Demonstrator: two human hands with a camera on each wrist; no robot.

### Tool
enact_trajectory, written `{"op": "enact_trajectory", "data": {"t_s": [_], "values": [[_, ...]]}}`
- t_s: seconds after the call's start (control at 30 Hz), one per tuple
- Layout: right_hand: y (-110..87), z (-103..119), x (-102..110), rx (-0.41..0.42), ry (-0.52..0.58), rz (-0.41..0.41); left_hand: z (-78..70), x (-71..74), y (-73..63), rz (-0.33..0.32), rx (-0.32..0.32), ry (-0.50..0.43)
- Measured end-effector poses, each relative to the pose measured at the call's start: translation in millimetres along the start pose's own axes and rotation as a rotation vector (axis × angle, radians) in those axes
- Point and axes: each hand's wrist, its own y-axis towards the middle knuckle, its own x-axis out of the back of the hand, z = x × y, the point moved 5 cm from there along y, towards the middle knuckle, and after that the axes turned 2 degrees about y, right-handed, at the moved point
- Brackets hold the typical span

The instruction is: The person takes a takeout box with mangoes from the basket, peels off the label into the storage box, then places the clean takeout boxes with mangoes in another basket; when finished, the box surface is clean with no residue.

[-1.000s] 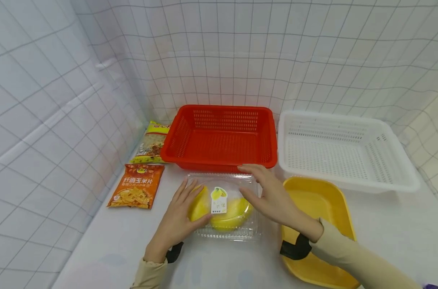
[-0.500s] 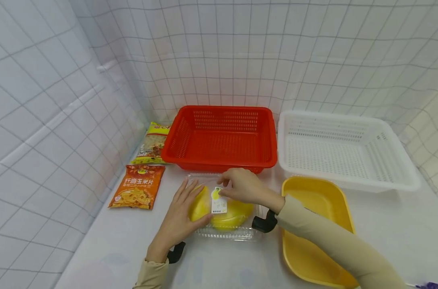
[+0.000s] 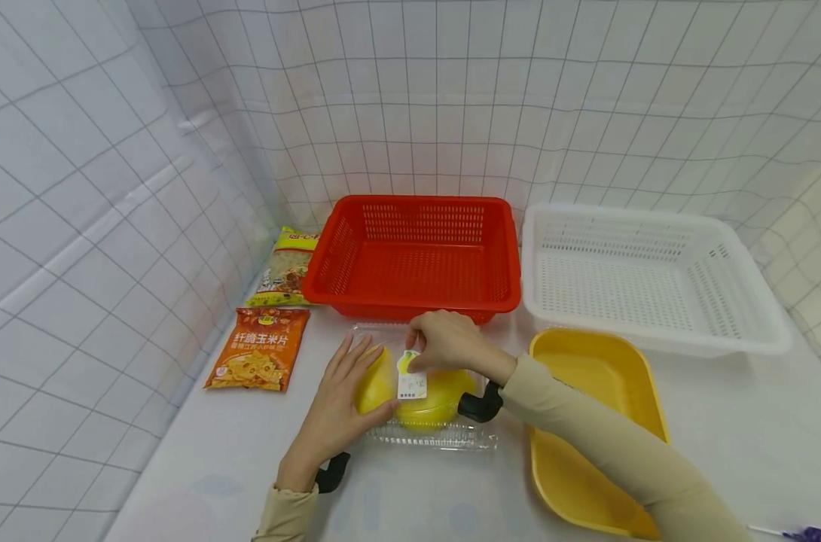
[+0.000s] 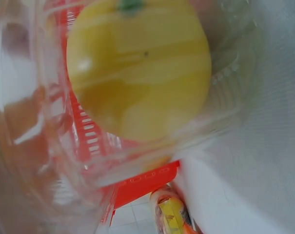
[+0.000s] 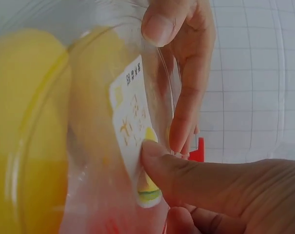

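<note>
A clear plastic clamshell box (image 3: 444,435) lies in front of the red basket. Through its lid show large rounded yellow fruits (image 3: 375,380), one with a small dark dot in the left wrist view. A white sticker label (image 3: 412,385) with a yellow fruit picture is on the lid. My left hand (image 3: 336,410) rests on the box's left side, fingers spread, thumb on the lid near the label's lower corner. With thumb and curled fingers, my right hand (image 3: 450,346) pinches the label's picture end. The right thumb (image 5: 162,161) lies over that picture in the right wrist view.
Behind the box stands a red basket (image 3: 410,307). A white basket (image 3: 654,342) is to its right, with a yellow tray (image 3: 587,497) in front. An orange snack bag (image 3: 257,350) and a yellow food packet (image 3: 282,271) lie left. A purple item (image 3: 809,534) sits front right.
My right hand has come from the box's right side, fingers spread, leftward onto the label and curled there. The left hand has stayed on the box.
</note>
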Motion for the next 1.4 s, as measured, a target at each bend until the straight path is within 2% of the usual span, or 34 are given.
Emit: {"op": "enact_trajectory", "data": {"t_s": [0.17, 0.33, 0.67, 0.8, 0.9, 1.03, 1.17, 1.3, 1.4], "values": [[-0.1, 1, 0, -0.004, -0.006, 0.015, -0.3, 0.7, 0.2, -0.01, -0.009, 0.005], [-2.7, 1, 0, -0.007, 0.007, -0.005, -1.2, 0.9, 0.6, -0.014, -0.01, 0.002], [-11.2, -2, 0, 0.055, 0.042, -0.149, -0.6, 0.6, 1.2, -0.02, -0.017, -0.006], [-20.0, -4, 5, 0.109, 0.122, -0.158, -1.2, 1.3, 1.5, -0.02, -0.019, -0.016], [-30.2, -8, 13, 0.144, 0.24, -0.135, -0.8, 1.3, 1.2, -0.017, -0.015, -0.015], [-48.1, -21, 31, 0.161, 0.404, -0.091, -0.9, 0.5, 1.4, -0.01, -0.003, -0.02], [-71.7, -44, 53, 0.106, 0.521, -0.022, -1.4, -0.9, 2.3, -0.004, 0.0, -0.025], [-96.9, -75, 69, 0.033, 0.546, 0.032, -1.4, -0.4, 2.2, -0.01, -0.007, -0.016], [-114.3, -100, 73, -0.017, 0.546, 0.075, -1.4, 0.7, 2.1, -0.012, -0.006, -0.009]]}}
